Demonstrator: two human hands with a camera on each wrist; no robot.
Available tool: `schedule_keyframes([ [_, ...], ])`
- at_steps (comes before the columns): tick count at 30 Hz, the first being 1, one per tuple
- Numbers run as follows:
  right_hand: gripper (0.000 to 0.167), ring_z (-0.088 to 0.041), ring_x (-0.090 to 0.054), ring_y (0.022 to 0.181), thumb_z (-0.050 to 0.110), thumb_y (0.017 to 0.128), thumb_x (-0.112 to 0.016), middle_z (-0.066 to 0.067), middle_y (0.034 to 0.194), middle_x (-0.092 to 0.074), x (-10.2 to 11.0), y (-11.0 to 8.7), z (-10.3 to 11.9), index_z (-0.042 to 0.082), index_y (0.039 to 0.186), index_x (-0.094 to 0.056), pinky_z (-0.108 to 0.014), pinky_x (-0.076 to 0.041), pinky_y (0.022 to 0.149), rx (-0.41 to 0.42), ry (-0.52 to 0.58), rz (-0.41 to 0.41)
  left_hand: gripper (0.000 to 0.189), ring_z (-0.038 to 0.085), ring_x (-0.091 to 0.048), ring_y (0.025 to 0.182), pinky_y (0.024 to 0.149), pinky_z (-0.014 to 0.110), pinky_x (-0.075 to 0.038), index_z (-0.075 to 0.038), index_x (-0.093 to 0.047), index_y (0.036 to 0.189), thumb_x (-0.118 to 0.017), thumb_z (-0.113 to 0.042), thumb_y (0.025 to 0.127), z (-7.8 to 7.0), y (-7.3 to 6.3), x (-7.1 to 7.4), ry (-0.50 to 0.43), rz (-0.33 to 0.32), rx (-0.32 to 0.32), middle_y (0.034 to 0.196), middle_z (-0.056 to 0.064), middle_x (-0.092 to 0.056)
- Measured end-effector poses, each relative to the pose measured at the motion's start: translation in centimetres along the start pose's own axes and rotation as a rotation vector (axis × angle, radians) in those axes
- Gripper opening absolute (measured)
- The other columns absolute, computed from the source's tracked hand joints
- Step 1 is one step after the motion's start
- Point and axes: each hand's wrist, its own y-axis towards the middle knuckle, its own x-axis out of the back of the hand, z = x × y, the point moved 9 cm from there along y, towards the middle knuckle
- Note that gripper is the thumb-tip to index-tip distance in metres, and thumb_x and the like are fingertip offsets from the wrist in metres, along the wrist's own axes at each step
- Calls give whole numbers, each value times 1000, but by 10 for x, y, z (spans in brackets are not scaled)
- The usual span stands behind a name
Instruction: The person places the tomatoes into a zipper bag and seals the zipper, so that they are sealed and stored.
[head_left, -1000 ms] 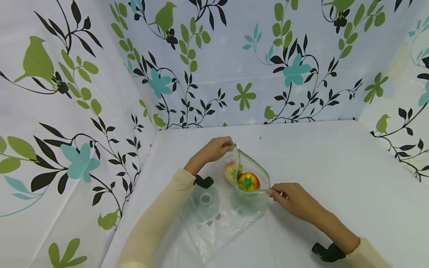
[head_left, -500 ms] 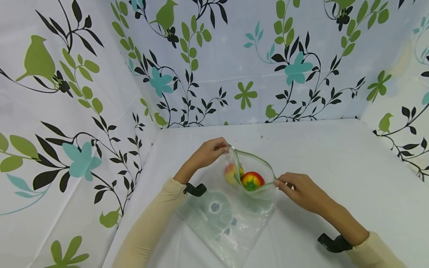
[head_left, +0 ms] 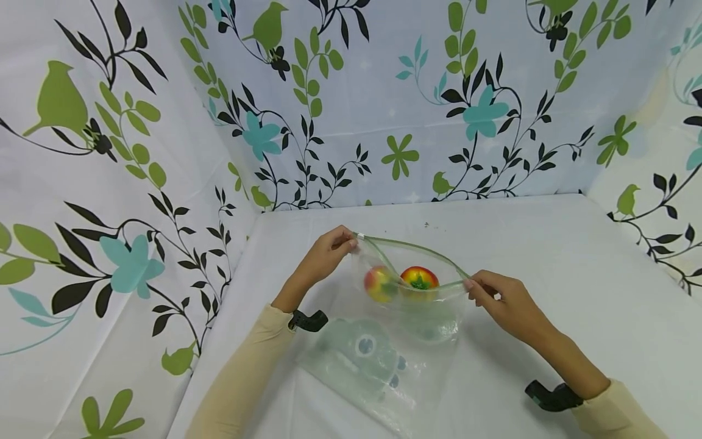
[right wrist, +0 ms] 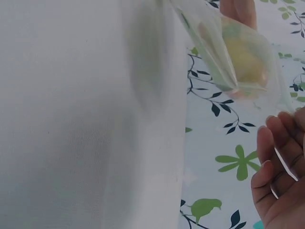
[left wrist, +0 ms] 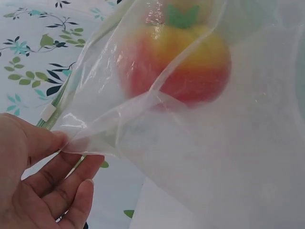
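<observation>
A clear zip bag lies on the white table with its mouth facing away from me. Inside sit two red-yellow fruits: one to the left, one with a green star top beside it. My left hand pinches the left end of the bag's green zip strip, near its small white slider. My right hand pinches the right end. In the left wrist view the fruit shows through the plastic above my left hand. The right wrist view shows the bag and my right hand's fingers.
Walls of leaf-and-bird patterned cloth close in the table at the left, back and right. Pale round prints show on the bag's lower half. Black wrist straps sit on both sleeves.
Both hands have drawn apart and swung the bag's mouth away from me, stretching the zip strip from a rounded opening into a flatter, wider one. The fruits shifted toward the mouth.
</observation>
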Motion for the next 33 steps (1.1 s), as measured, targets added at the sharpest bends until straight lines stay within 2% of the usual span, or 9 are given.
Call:
schedule_keyframes([
  [4,14,-8,-56,68,10,103,-69,5,78,-66,6,2,-2,21,94,-73,-25,-43,53,19,0,-78,17,22,-66,99,94,43,-53,-7,-64,115,-59,-22,110,5,-9,5,-66,-23,7,107,10,-73],
  [9,10,-6,-51,68,8,101,-69,8,77,-63,7,7,2,16,102,-75,-24,-42,54,52,-44,-159,17,20,-66,98,94,39,-53,-6,-64,116,-58,-21,110,3,-15,3,-107,-29,-1,107,11,-73],
  [13,7,-7,-55,72,15,106,-65,8,80,-65,2,12,0,14,103,-71,-23,-46,59,-15,-30,-164,17,20,-66,99,93,36,-54,-5,-64,115,-58,-20,110,0,-18,-1,-131,-39,-12,108,12,-72],
  [17,14,-6,-60,79,20,109,-59,4,85,-66,1,16,0,12,101,-67,-20,-50,69,-69,2,-183,17,22,-66,100,93,33,-53,-3,-63,113,-59,-19,110,3,-25,0,-142,-79,12,105,15,-72],
  [21,18,-6,-62,82,20,110,-57,0,87,-66,7,17,-1,9,100,-66,-17,-49,70,-84,16,-225,17,22,-66,102,94,33,-53,-4,-62,113,-58,-21,110,12,-34,2,-155,-115,50,105,14,-72],
  [26,21,-9,-62,79,23,109,-60,-2,82,-67,10,16,-10,9,94,-66,-19,-47,67,-115,17,-267,15,18,-65,100,92,29,-54,-4,-63,113,-58,-18,110,22,-43,4,-194,-140,81,105,10,-69],
  [33,17,-10,-64,78,21,107,-65,-1,82,-69,7,20,-15,11,93,-68,-19,-48,70,-100,28,-235,17,19,-65,98,88,27,-52,-3,-63,112,-58,-19,110,23,-48,2,-193,-143,72,104,14,-70],
])
